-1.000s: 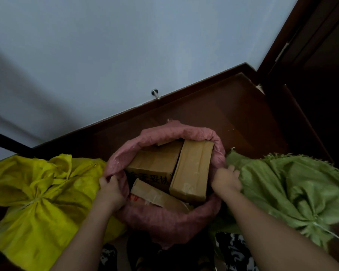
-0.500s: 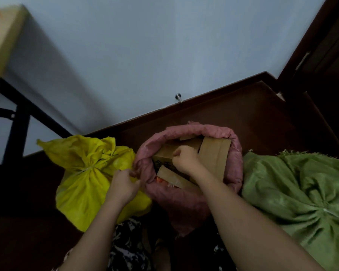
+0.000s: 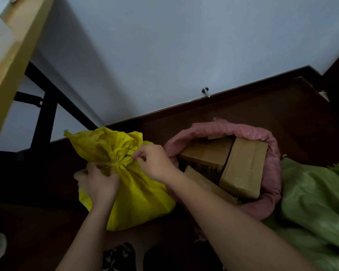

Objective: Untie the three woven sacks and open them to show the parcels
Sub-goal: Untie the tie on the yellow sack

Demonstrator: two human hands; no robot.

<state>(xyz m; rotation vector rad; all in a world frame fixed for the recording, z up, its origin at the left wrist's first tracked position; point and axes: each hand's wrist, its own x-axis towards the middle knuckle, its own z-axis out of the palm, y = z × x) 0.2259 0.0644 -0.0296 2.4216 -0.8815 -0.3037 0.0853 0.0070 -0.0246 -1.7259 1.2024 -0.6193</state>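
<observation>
A dark brown wooden floor is seen meeting a pale grey wall. A crinkled yellow woven sack, tied shut at its gathered neck, is gripped just below the tie by the left hand, fingers curled into the fabric. The thin pale tie string is pinched by the right hand. Just right of that hand, a pink woven sack is rolled open, and brown cardboard parcels are shown inside. Further right, a green woven sack is partly seen.
</observation>
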